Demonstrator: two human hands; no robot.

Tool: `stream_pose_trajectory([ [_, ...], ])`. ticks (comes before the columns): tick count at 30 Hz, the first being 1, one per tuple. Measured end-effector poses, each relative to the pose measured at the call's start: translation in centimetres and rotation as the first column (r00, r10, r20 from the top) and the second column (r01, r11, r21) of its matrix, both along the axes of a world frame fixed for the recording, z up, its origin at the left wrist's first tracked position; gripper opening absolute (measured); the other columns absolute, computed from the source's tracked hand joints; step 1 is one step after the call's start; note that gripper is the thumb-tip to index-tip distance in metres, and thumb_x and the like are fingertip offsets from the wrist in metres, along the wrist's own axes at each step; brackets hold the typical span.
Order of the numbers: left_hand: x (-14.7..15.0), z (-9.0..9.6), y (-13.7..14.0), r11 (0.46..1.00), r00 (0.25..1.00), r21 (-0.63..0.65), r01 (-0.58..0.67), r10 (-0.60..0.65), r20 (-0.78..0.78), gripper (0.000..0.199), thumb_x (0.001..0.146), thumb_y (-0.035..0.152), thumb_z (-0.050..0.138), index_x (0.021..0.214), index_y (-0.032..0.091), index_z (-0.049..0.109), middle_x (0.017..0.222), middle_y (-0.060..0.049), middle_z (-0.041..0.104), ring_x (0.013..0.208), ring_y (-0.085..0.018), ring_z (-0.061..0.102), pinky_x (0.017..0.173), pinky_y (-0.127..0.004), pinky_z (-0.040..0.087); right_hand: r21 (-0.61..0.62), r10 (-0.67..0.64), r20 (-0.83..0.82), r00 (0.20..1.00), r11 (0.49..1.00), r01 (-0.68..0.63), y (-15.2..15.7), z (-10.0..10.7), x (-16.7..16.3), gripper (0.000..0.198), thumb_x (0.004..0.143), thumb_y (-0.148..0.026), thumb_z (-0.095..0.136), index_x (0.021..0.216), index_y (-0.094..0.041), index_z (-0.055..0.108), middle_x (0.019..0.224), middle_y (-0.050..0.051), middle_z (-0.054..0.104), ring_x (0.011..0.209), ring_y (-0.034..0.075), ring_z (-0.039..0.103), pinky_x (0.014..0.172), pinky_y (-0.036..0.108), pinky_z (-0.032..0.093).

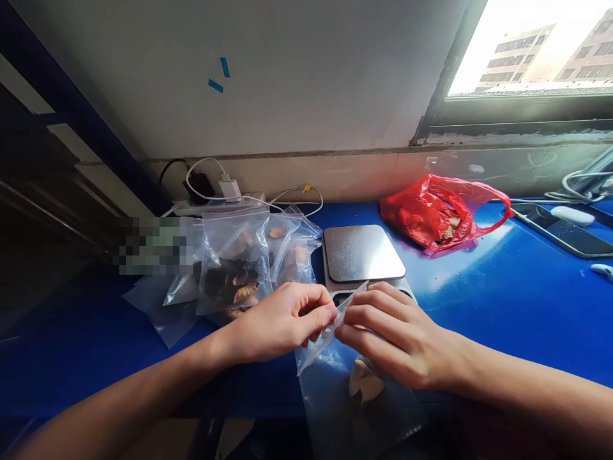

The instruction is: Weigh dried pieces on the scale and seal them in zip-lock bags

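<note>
A clear zip-top plastic bag (330, 399) is in both hands in front of the scale, its lower part reaching past the near edge of the table. A few pale tan dried pieces (368, 384) lie inside it, below the right hand. The left hand (290, 319) pinches the bag's upper edge between thumb and forefinger, with the other fingers curled under. The right hand (397, 332) grasps the same edge from the other side with bent fingers; its thumb is hidden. The folded strip of plastic at the mouth slants between the two hands.

Just beyond them stands a kitchen scale (363, 252) with a bare steel platform; the hands and the bag partly cover its white front and dark display. To the left of the scale, a pile of clear zip bags (230, 268) overlaps, several holding brown and dark dried pieces (246, 292). To the right of the scale sits an open red plastic bag (407, 214) with tan pieces (450, 225) showing in its mouth. Farther right, a smartphone (567, 231) lies flat with a white rounded case (572, 216) just beside it. All this rests on a glossy blue table (483, 313).

Behind the pile, a white charger (230, 190) is plugged into a power strip (249, 199) near the wall (311, 83). Two strips of blue tape (225, 67) mark that wall, and buildings show through the window (531, 64) at upper right.
</note>
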State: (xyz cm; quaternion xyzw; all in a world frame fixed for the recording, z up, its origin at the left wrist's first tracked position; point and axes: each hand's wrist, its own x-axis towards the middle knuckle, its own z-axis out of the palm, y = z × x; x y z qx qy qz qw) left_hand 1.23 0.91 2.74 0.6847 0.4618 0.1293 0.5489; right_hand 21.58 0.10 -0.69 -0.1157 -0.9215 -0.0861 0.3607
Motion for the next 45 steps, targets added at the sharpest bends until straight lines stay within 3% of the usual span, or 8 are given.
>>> stream_pose_trajectory([
  [5, -0.2, -0.2, 0.1, 1.0, 1.0, 0.018, 0.002, -0.002, 0.008, 0.024, 0.089, 0.034, 0.051, 0.073, 0.016, 0.053, 0.061, 0.005, 0.047, 0.056, -0.01, 0.043, 0.053, -0.021, 0.035, 0.05, -0.04, -0.044, 0.998, 0.998, 0.042, -0.1, -0.2, 0.1, 0.016, 0.09, -0.005, 0.053, 0.101, -0.001, 0.064, 0.081, 0.012, 0.063, 0.077, 0.02, 0.055, 0.066, 0.034, 0.049],
  [11, -0.1, 0.0, 0.1, 1.0, 1.0, 0.017, -0.025, 0.025, 0.009, 0.024, 0.088, 0.035, 0.05, 0.072, 0.016, 0.052, 0.06, 0.005, 0.046, 0.055, -0.01, 0.042, 0.053, -0.022, 0.034, 0.057, -0.116, -0.112, 0.987, 0.991, 0.123, 0.3, -0.8, 0.1, 0.008, 0.09, -0.008, 0.057, 0.092, -0.007, 0.064, 0.074, 0.007, 0.061, 0.072, 0.017, 0.052, 0.062, 0.032, 0.041],
  [19, -0.3, -0.6, 0.4, 0.999, 1.0, 0.037, -0.017, 0.017, -0.002, 0.025, 0.087, 0.036, 0.05, 0.072, 0.016, 0.051, 0.062, 0.005, 0.046, 0.056, -0.01, 0.042, 0.053, -0.022, 0.034, 0.064, -0.04, -0.095, 0.995, 0.997, 0.047, 0.6, -1.1, 0.3, 0.001, 0.087, -0.007, 0.06, 0.087, -0.008, 0.061, 0.077, 0.008, 0.061, 0.076, 0.019, 0.054, 0.064, 0.035, 0.046],
  [24, -0.3, -0.6, 0.3, 0.999, 1.0, 0.031, -0.016, 0.016, -0.006, 0.025, 0.088, 0.036, 0.049, 0.074, 0.016, 0.051, 0.062, 0.004, 0.046, 0.057, -0.01, 0.041, 0.053, -0.022, 0.033, 0.076, -0.009, -0.075, 0.997, 0.997, 0.015, 0.6, -0.7, 0.3, 0.008, 0.089, -0.005, 0.055, 0.089, -0.007, 0.062, 0.09, 0.011, 0.066, 0.09, 0.022, 0.058, 0.073, 0.036, 0.051],
  [28, -0.2, -0.6, 0.3, 0.999, 1.0, 0.043, -0.018, 0.019, -0.013, 0.027, 0.088, 0.039, 0.049, 0.073, 0.016, 0.051, 0.061, 0.005, 0.046, 0.056, -0.01, 0.04, 0.053, -0.022, 0.032, 0.05, 0.001, -0.023, 1.0, 0.999, 0.0, 0.6, -0.4, 0.3, 0.013, 0.091, -0.007, 0.053, 0.098, -0.004, 0.063, 0.089, 0.012, 0.066, 0.088, 0.023, 0.059, 0.071, 0.036, 0.052],
  [32, -0.3, -0.7, 0.3, 0.998, 1.0, 0.059, -0.01, 0.01, 0.001, 0.027, 0.088, 0.039, 0.047, 0.076, 0.016, 0.052, 0.062, 0.004, 0.046, 0.057, -0.011, 0.04, 0.053, -0.023, 0.031, 0.059, -0.082, -0.045, 0.996, 0.995, 0.084, 0.5, -0.6, 0.3, 0.022, 0.093, -0.005, 0.048, 0.111, -0.002, 0.06, 0.087, 0.013, 0.065, 0.087, 0.022, 0.058, 0.07, 0.035, 0.052],
  [37, -0.4, -0.6, 0.4, 1.0, 0.998, 0.021, -0.013, 0.012, 0.06, 0.03, 0.089, 0.042, 0.046, 0.075, 0.016, 0.051, 0.06, 0.005, 0.044, 0.055, -0.01, 0.038, 0.053, -0.023, 0.03, 0.122, -0.153, -0.122, 0.981, 0.978, 0.168, 0.6, -1.1, 0.0, 0.009, 0.088, -0.007, 0.06, 0.097, -0.006, 0.064, 0.082, 0.009, 0.067, 0.08, 0.021, 0.059, 0.066, 0.035, 0.047],
  [45, -0.2, -0.5, 0.3, 1.0, 0.999, 0.022, -0.009, 0.008, 0.052, 0.029, 0.089, 0.04, 0.047, 0.073, 0.016, 0.05, 0.062, 0.005, 0.042, 0.056, -0.01, 0.036, 0.053, -0.023, 0.03, 0.071, -0.107, -0.164, 0.981, 0.99, 0.12, 0.9, -1.6, 0.0, 0.01, 0.092, -0.008, 0.055, 0.098, -0.008, 0.063, 0.087, 0.01, 0.068, 0.085, 0.019, 0.06, 0.07, 0.034, 0.046],
])
